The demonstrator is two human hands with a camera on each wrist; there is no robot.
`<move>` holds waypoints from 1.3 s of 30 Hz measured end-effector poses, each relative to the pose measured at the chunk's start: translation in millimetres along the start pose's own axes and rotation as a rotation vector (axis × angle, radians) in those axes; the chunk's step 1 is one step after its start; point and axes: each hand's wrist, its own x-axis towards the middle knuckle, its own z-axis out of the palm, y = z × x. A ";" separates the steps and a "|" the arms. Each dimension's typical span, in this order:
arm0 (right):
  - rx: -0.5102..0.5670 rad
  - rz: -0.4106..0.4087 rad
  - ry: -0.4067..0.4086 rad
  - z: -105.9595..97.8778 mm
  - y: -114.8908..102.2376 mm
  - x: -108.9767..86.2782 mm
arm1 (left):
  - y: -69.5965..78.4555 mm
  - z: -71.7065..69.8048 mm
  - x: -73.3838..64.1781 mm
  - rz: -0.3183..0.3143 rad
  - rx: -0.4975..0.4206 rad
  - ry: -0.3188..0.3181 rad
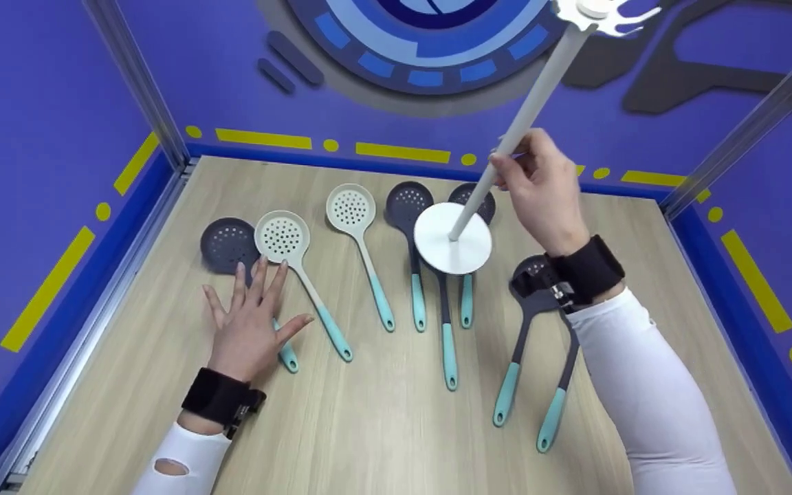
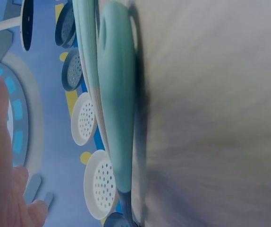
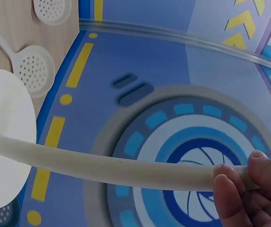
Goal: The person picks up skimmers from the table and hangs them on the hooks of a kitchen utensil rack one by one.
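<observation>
My right hand (image 1: 548, 189) pinches the pole of a white utensil stand (image 1: 533, 103), which leans in the air. Its round base (image 1: 437, 237) is lower left and its hooked top (image 1: 599, 17) upper right. The right wrist view shows thumb and fingertips around the pole (image 3: 102, 169). At the left, my left hand (image 1: 245, 337) has its fingers spread above a dark slotted skimmer (image 1: 226, 242), its fingertips overlapping that skimmer and the rim of a cream skimmer (image 1: 282, 237). A teal handle (image 2: 119, 94) fills the middle of the left wrist view, with no fingers around it.
Another cream skimmer (image 1: 351, 206) and a dark one (image 1: 410, 203) lie farther back. The stand's base partly hides two dark skimmers, one with its teal handle (image 1: 449, 357) in front. Two more dark skimmers lie at right, one handle (image 1: 551, 419) partly under my sleeve. Blue walls (image 1: 231, 69) enclose the table.
</observation>
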 end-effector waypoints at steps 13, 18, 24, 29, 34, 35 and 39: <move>0.258 -0.159 -0.203 67.5 -26.5 -19.8 | 5.1 0.9 1.9 0.014 -0.016 0.005; 0.280 -0.135 -0.260 92.8 -31.5 -24.1 | 4.3 -0.4 2.0 0.005 -0.019 -0.011; 0.301 -0.090 -0.371 117.0 -29.7 -28.6 | 3.6 1.1 0.9 -0.007 -0.020 -0.029; 0.282 -0.091 -0.434 130.7 -26.1 -30.3 | 3.3 1.9 1.2 -0.004 -0.021 -0.021; 0.302 -0.061 -0.457 138.4 -24.3 -30.2 | 2.5 1.8 1.2 -0.005 -0.021 -0.032; 0.306 -0.058 -0.459 139.1 -24.6 -30.1 | 2.2 2.1 1.1 -0.005 -0.020 -0.032; 0.315 -0.057 -0.468 141.8 -25.8 -29.9 | 1.6 1.3 1.3 -0.006 -0.019 -0.032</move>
